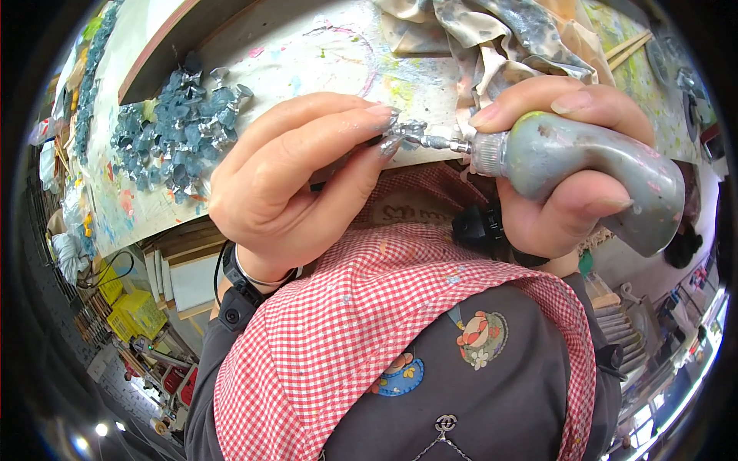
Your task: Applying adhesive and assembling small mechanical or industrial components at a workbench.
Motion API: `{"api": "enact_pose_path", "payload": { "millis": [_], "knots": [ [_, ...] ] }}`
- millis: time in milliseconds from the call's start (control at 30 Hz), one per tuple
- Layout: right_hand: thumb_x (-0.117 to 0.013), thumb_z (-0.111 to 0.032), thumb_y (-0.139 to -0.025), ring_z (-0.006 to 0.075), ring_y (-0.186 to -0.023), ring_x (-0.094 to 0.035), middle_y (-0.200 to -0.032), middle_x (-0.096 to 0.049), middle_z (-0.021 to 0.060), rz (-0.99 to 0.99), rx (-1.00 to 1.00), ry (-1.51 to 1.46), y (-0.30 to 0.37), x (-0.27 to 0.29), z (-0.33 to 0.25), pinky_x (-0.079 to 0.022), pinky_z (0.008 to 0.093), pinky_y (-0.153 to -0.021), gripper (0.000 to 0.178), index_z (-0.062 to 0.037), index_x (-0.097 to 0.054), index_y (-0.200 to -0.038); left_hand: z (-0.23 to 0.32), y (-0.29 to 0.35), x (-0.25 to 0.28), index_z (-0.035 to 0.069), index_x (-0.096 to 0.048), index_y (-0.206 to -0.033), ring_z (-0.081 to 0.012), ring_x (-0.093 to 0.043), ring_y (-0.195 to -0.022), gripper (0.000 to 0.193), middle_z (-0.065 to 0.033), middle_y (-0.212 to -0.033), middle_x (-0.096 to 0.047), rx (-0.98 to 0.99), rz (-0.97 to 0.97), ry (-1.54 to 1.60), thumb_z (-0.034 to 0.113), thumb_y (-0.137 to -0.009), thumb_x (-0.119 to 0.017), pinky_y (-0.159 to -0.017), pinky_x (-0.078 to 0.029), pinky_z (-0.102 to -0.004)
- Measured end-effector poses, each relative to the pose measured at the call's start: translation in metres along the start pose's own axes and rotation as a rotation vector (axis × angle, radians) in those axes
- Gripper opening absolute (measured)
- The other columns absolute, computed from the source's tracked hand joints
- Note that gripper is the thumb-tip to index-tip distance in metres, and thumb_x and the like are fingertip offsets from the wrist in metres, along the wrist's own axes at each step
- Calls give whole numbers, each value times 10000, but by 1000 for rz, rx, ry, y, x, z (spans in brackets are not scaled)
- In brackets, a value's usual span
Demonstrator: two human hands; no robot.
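Observation:
My left hand (288,180) is closed in a pinch, thumb against fingertips, on a small silvery piece (412,129). Silver-grey smears coat those fingertips. In my right hand (538,219) lies a soft grey squeeze bottle (630,165), tipped sideways, with fingers over its top and the thumb pressed into its side. Its thin metal nozzle (453,144) points left and meets or nearly meets the small piece; exact contact I cannot tell. Left of my left hand, a heap of crumpled blue-grey and silvery pieces (181,127) lies on the paint-stained table (307,65).
A long wooden strip (165,42) borders the heap at the far left. Stained crumpled cloth (500,38) lies behind my right hand, with thin wooden sticks (630,50) beyond. A red-checked apron (307,330) covers my lap. Yellow crates (137,313) stand low at left.

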State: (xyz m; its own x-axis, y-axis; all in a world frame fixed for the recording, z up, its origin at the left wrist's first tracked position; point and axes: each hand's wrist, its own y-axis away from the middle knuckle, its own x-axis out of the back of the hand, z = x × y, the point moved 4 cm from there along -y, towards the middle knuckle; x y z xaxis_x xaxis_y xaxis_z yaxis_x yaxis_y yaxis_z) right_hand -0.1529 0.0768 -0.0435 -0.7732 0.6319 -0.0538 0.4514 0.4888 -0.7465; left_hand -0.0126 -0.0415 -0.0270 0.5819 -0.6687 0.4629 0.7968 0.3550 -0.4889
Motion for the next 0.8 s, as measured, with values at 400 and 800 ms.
{"api": "enact_pose_path", "payload": {
  "millis": [400,800],
  "knots": [
    [-275,-539,-875,199,-559,-551,-719,-568,199,12,-14,-33,0,-4,1,-461,263,-535,575,8,-361,-1034,1,-1,0,-56,-583,-911,-183,-613,-675,256,-215,-871,-598,-59,3,-25,-148,-673,-604,-553,-495,-206],
    [-278,-534,-877,199,-565,-551,-724,-566,201,32,-30,-58,2,2,4,-463,263,-542,568,6,-363,-1032,1,0,-4,-26,-631,-860,-206,-624,-689,297,-153,-783,-625,-67,120,4,-128,-582,-649,-608,-493,-247]
  ]
}}
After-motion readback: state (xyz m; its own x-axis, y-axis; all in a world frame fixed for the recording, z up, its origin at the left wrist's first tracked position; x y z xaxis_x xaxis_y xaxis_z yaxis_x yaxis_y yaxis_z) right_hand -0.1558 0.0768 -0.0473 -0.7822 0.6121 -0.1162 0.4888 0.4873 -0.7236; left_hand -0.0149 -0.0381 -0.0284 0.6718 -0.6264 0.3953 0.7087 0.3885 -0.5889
